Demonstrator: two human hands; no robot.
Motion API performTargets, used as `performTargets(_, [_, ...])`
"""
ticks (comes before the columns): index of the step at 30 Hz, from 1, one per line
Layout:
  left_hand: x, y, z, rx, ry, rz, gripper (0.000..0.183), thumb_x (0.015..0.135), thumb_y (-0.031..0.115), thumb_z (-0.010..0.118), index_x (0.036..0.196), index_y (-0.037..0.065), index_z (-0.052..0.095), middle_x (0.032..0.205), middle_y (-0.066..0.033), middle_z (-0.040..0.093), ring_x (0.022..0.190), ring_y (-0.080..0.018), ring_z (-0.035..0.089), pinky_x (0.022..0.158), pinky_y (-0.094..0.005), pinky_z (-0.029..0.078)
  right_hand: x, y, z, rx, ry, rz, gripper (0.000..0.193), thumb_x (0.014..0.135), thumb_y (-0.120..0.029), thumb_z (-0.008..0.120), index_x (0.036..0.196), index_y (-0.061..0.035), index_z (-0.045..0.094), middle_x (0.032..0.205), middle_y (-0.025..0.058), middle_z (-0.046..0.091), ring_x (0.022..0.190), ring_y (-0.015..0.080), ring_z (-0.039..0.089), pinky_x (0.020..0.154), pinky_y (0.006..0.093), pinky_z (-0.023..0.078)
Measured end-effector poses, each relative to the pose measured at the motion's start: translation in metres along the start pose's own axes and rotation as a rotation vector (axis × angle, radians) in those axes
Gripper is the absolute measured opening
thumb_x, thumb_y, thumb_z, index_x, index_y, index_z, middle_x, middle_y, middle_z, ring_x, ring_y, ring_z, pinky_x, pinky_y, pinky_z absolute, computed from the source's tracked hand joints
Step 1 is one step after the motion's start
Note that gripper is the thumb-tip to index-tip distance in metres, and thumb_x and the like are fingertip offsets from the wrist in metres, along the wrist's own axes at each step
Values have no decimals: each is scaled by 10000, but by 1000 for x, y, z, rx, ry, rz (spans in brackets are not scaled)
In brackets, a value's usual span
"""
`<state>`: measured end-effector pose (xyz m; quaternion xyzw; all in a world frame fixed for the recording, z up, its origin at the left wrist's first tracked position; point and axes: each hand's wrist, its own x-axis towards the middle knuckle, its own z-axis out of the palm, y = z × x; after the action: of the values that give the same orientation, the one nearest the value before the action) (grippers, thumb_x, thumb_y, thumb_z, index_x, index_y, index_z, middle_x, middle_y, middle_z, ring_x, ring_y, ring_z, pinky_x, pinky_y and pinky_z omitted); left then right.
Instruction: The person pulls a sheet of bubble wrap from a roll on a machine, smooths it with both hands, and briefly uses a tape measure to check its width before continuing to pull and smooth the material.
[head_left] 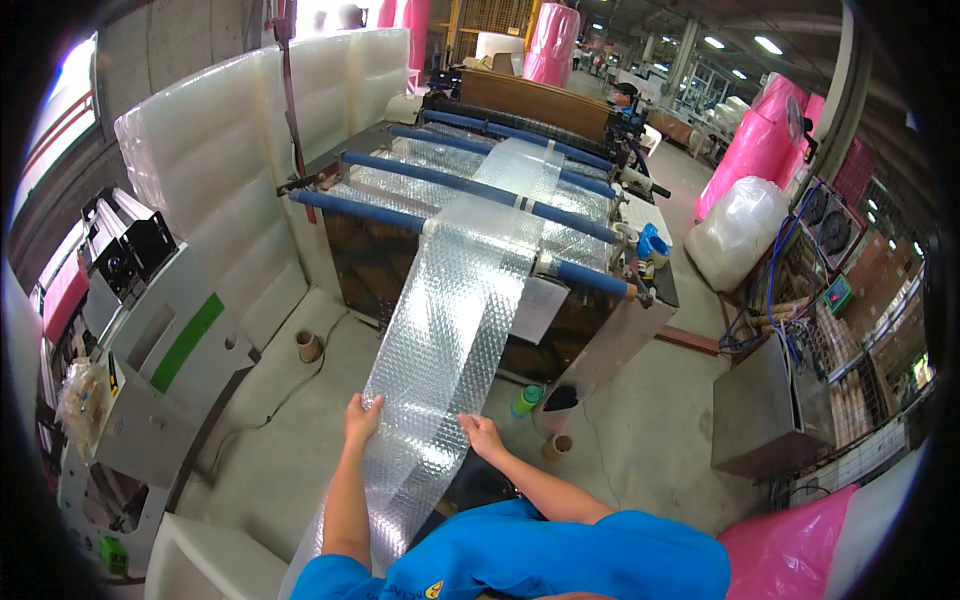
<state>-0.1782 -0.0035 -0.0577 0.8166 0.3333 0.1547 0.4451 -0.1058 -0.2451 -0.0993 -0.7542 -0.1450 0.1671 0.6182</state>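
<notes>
A long clear strip of bubble wrap (440,320) runs down from the blue rollers (470,183) of a machine toward my body. At its left edge my left hand (361,418) is closed, thumb on top of the film. My right hand (483,438) pinches the opposite edge a little lower, its fingertips partly hidden by the film. Between my hands the wrap hangs slightly slack and shiny. Its lower end passes beside my left forearm and out of sight under my blue shirt (540,550).
Tall white wrapped rolls (220,150) stand left, above a grey machine (180,350). A green bottle (526,401) and cardboard tubes (557,448) sit on the floor near the machine's foot. Pink rolls (755,145) and a metal cabinet (770,400) are right. A cable crosses the floor.
</notes>
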Motion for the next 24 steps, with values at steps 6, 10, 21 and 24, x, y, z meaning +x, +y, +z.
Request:
performTargets(6, [-1,-3,13,72,29,-9,473,692,435,583,899,24,472,827,-200,564,804,-362,537,667,-411,414,6,7,1,-121,57,2,391,807,-368,499,595,-39,488,502,-7,444,469,75,409,452,243,340])
performTargets(10, [1,0,15,53,-10,-26,496,686,459,583,909,36,454,826,-193,560,792,-358,536,660,-409,413,8,11,2,-106,67,45,381,809,-357,497,606,-35,492,511,-5,451,464,77,419,448,243,345])
performTargets(21, [21,-26,44,111,-132,-68,530,705,482,554,972,50,402,866,-192,552,819,-360,527,676,-404,408,17,23,0,-251,152,-21,381,802,-350,501,627,-12,526,485,63,481,461,153,487,483,294,390])
performTargets(24, [25,-29,46,116,-159,-79,510,722,465,543,978,49,399,865,-197,551,819,-365,525,681,-404,406,19,22,0,-236,138,-3,365,801,-346,503,660,-12,547,499,70,495,471,154,498,491,292,396])
